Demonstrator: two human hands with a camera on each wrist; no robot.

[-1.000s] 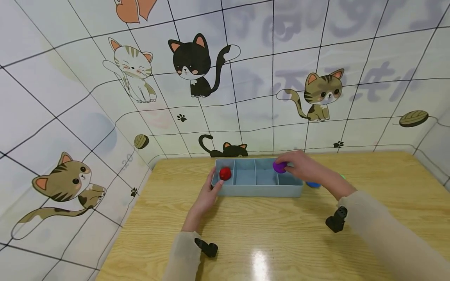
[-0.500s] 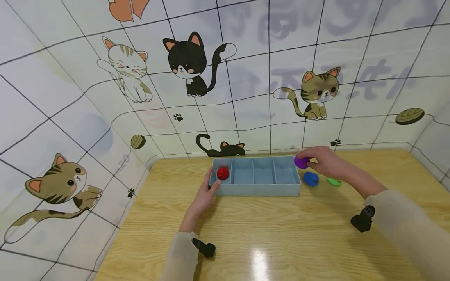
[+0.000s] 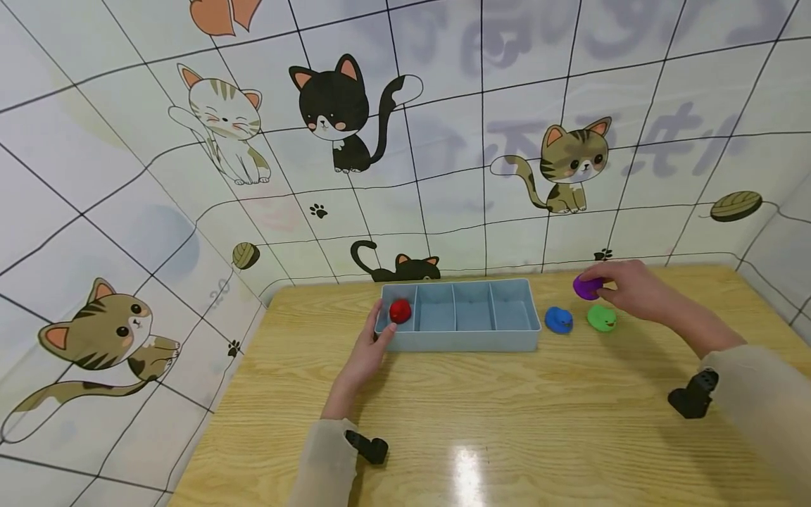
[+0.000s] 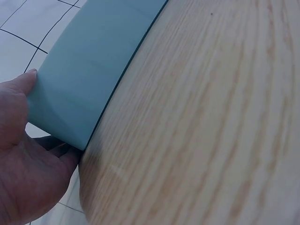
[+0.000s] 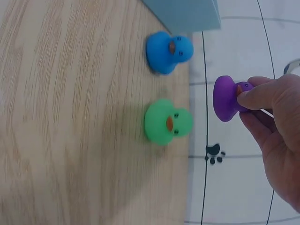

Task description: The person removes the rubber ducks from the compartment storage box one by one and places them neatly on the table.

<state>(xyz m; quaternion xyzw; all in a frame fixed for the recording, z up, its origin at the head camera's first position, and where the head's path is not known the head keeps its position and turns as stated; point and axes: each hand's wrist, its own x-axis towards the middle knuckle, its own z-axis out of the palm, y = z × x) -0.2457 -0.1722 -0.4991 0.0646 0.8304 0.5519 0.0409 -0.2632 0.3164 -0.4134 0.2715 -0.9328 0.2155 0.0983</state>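
My right hand [image 3: 636, 290] pinches a purple rubber duck [image 5: 225, 97] by its head, held above the table behind the green rubber duck [image 3: 602, 318]. To the left of the green one sits a blue rubber duck [image 3: 559, 320], close to the right end of a light blue divided box [image 3: 459, 341]. At the box's left end, my left hand [image 3: 362, 359] grips it with the thumb on the near side and the fingers round the end. A small red toy [image 3: 400, 310] lies in the leftmost compartment; the other compartments hold nothing.
The wooden table [image 3: 443, 415] meets a wall covering [image 3: 456, 232] printed with cats and grid lines just behind the box. Bare wood extends in front of the box.
My right hand has carried the purple duck from above the box's right part out to the right, past the blue duck. The blue and green ducks have come into full view. My left hand stays on the box.
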